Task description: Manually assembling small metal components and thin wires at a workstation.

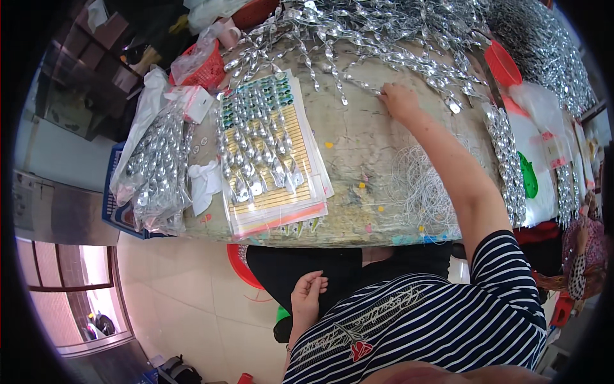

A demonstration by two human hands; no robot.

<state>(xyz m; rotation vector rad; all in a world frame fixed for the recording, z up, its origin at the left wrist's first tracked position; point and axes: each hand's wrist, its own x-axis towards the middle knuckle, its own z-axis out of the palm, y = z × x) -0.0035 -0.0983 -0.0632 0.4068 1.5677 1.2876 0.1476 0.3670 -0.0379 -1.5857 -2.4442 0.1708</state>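
Observation:
My right hand reaches out over the table, its fingers closed at the end of a silver twisted strand. That strand runs back toward a large tangled heap of shiny silver strands along the table's far side. Over my lap, my left hand is loosely curled, with nothing visible in it. Left of centre, several silver twisted strands lie in a row on a stack of printed sheets, below a band of green and blue round pieces.
A loose tangle of white string lies beneath my right forearm. At left, a blue crate holds bagged silver strands, with a red basket behind. More strands hang at the right edge near a red basket.

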